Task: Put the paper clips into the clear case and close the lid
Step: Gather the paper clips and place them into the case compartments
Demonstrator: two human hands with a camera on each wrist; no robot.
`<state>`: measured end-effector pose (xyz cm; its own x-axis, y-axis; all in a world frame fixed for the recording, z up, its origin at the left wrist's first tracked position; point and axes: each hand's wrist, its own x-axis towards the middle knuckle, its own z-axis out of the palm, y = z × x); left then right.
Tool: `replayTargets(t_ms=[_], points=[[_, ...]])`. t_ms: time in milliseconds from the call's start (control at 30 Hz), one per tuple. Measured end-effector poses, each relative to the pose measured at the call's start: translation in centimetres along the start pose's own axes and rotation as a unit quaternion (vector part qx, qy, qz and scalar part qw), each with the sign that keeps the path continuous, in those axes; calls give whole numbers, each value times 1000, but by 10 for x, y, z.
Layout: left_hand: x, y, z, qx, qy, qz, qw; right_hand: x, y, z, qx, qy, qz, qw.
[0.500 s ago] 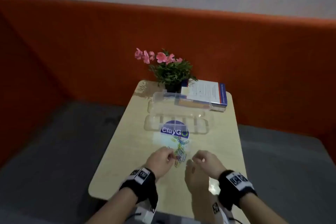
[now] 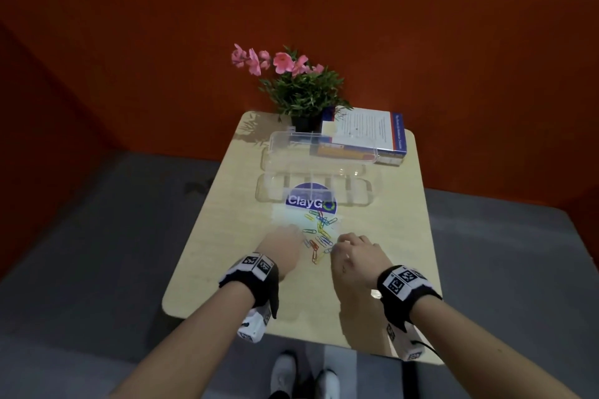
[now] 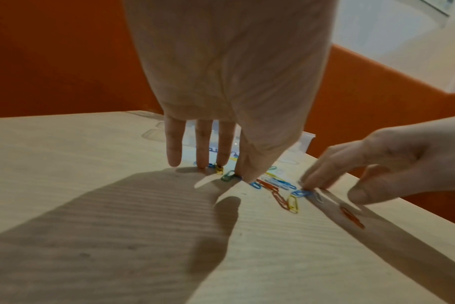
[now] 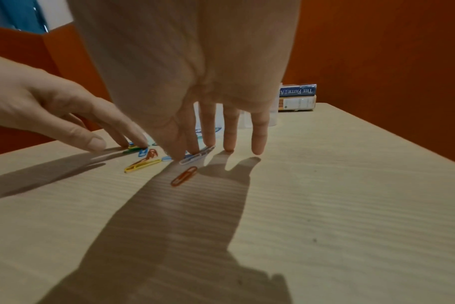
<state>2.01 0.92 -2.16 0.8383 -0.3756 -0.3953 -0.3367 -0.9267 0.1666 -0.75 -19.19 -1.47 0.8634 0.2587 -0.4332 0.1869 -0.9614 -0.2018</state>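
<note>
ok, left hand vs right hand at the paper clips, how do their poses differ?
Left hand sits at the left edge of the paper clips, right hand at the right edge. In the wrist views, left fingertips rest on a green and a yellow clip; right fingertips rest on a pale clip. Shared: both have straight fingers, tips down on the table, gripping nothing.

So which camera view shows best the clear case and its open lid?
The head view: the whole clear case lies open on the table, lid raised, beyond the paper clips. The left wrist view shows only slivers of it behind the left hand; the right wrist view shows only a small part behind the right hand.
</note>
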Motion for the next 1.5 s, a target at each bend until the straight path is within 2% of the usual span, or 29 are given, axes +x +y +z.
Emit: replayTargets(t_ms=[100,167,267,333,467,567,667,733,867,967,1133,1367,1500], points=[[-1,-1,2,-6,44,-18,999,0,-3,5,14,59,23,998],[-1,3,6,-24,75,-7,997,3,-11,7,30,75,5,997],[-3,11,16,-38,49,44,997,5,-21,9,1,21,-43,999],[-5,12,19,-27,36,51,998,3,-19,8,-5,10,-46,999],[-9,9,16,-27,60,48,997,-7,-8,2,13,43,-14,999],[-4,7,11,-84,107,8,991,-7,-4,-5,74,98,26,992],[12,11,2,-100,130,-14,986,10,6,-10,135,93,69,984],[22,14,-3,-75,121,-20,990,27,8,-13,139,79,74,984],[39,22,-11,5,78,-17,997,58,-3,-22,151,107,70,980],[46,27,-13,40,57,-20,997,75,-11,-29,125,101,62,985],[46,26,-10,35,51,-27,998,83,-13,-26,55,107,61,991],[48,19,-10,90,64,27,994,80,-12,-19,-19,112,37,993],[53,17,-15,49,64,35,996,79,-13,-19,-19,91,22,995]])
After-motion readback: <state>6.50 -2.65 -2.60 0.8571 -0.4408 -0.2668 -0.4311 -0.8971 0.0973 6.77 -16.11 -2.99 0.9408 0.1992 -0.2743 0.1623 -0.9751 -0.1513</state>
